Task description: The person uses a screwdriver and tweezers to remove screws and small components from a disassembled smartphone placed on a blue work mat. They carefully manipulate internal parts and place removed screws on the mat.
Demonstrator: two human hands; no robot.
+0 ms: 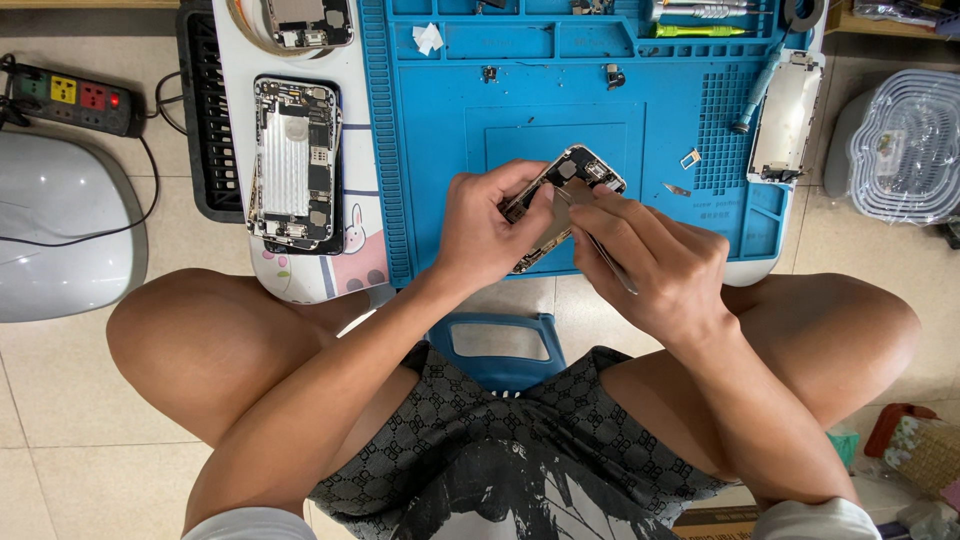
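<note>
My left hand (487,228) grips an opened phone body (583,172), held tilted above the blue work mat (520,110). Its circuit parts face up. My right hand (655,265) holds thin metal tweezers (606,255), their tip resting on the phone's inside near the middle. Both hands meet over the mat's front edge, above my knees.
Another opened phone (294,165) lies on a white board to the left. A detached phone screen (786,117) lies at the mat's right edge. Small screws and parts dot the mat. A power strip (75,97) sits far left, a blue stool (497,347) between my legs.
</note>
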